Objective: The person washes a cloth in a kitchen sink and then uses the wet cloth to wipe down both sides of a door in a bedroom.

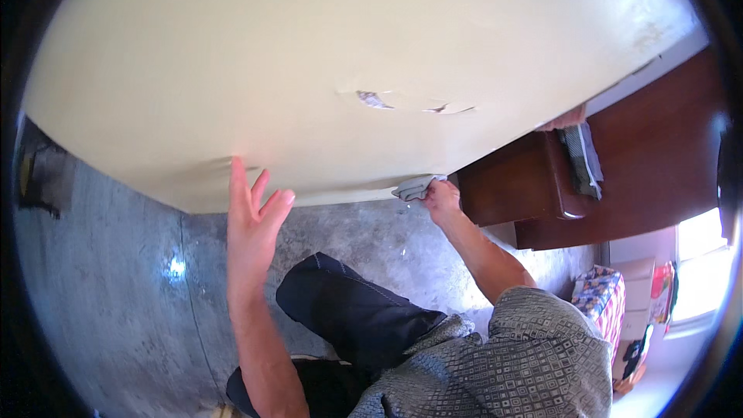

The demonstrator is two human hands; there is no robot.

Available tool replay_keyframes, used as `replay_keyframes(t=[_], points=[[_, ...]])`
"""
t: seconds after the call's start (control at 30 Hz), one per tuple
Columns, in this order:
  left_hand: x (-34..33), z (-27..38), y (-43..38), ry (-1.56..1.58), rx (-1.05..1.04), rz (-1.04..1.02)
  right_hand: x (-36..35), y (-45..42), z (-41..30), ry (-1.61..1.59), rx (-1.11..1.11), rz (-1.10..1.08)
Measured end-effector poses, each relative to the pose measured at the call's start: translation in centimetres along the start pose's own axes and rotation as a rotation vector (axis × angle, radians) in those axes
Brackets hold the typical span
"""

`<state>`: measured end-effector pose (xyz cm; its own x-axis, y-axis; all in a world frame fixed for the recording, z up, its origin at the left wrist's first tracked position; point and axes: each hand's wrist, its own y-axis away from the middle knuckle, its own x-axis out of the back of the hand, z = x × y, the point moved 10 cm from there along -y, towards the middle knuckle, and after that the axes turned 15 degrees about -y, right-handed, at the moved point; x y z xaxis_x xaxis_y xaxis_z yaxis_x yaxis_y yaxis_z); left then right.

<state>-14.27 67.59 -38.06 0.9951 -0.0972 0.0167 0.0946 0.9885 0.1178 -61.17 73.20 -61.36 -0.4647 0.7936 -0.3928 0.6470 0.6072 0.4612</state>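
A cream-coloured wall (278,40) fills the upper part of the view, with torn or peeling patches (374,100) near its middle. My right hand (444,200) grips a folded grey cloth (417,187) and presses it low against the wall, just above the floor. To the left, my left hand (255,209) is raised with its fingers apart and nothing in it. One of its fingertips is at or very near the wall; whether it touches, I cannot tell.
Right of the cloth stands dark brown wooden furniture (644,174) with a grey cloth (583,159) draped over it. Grey concrete floor (127,302) lies below. A dark object (43,174) stands at far left. Patterned fabric (601,296) and a bright window (699,267) are at lower right.
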Motion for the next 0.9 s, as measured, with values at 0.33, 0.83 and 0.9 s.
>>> replay_keyframes(t=[0.33, 0.83, 0.9], points=[[0.5, -0.6, -0.4, 0.025, -0.037, -0.084, -4.9, 6.7, -19.7, 0.27, 0.298, -0.15], [-7.6, 14.0, 8.1, -0.37, 0.187, -0.237, -5.2, 7.6, -22.2, 0.343, 0.003, 0.199], [-9.6, 18.2, 8.9, -0.313, 0.218, -0.234, -8.3, 11.3, -24.8, 0.304, -0.025, 0.232]])
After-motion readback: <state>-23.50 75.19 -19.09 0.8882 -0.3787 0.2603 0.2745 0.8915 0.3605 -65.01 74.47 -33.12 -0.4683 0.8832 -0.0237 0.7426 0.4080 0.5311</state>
